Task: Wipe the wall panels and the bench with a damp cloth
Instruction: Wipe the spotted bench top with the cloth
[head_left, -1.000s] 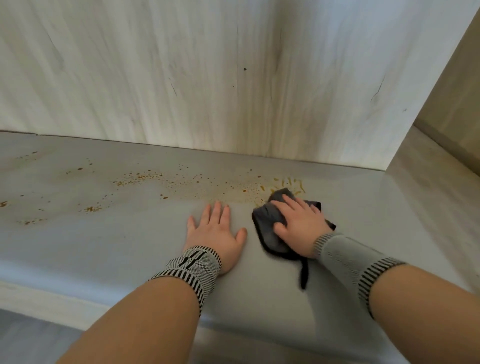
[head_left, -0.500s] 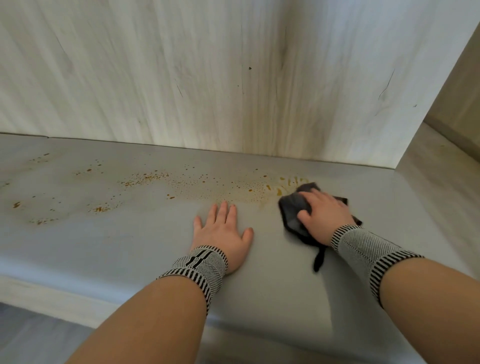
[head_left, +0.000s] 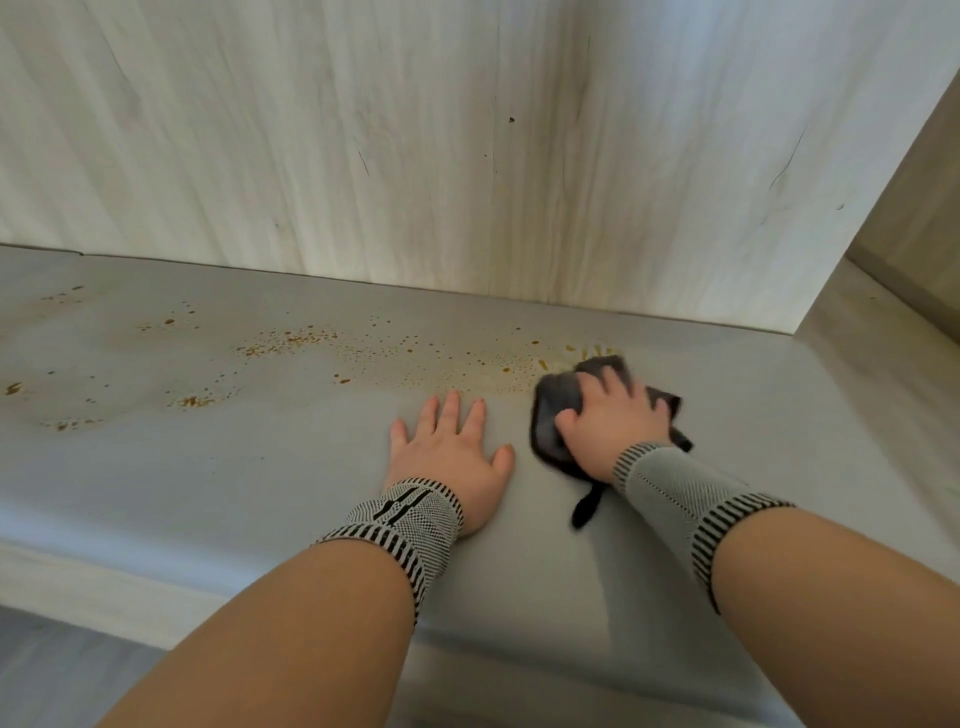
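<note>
Two hands lie mid-frame on the bench (head_left: 218, 483): left hand (head_left: 451, 453) flat, fingers spread; right hand (head_left: 613, 423) pressing the cloth (head_left: 558, 402), fingers slightly curled over it beside orange spots (head_left: 291, 340).

Looks like a home interior: a built-in pale grey bench (head_left: 218, 467) against whitewashed wood-grain wall panels (head_left: 363, 130), with grey plank flooring (head_left: 47, 670) below.

My dark grey cloth (head_left: 558, 415) lies crumpled on the grey, orange-speckled tabletop (head_left: 260, 467), below pale wood-grain wall panels (head_left: 363, 130).
</note>
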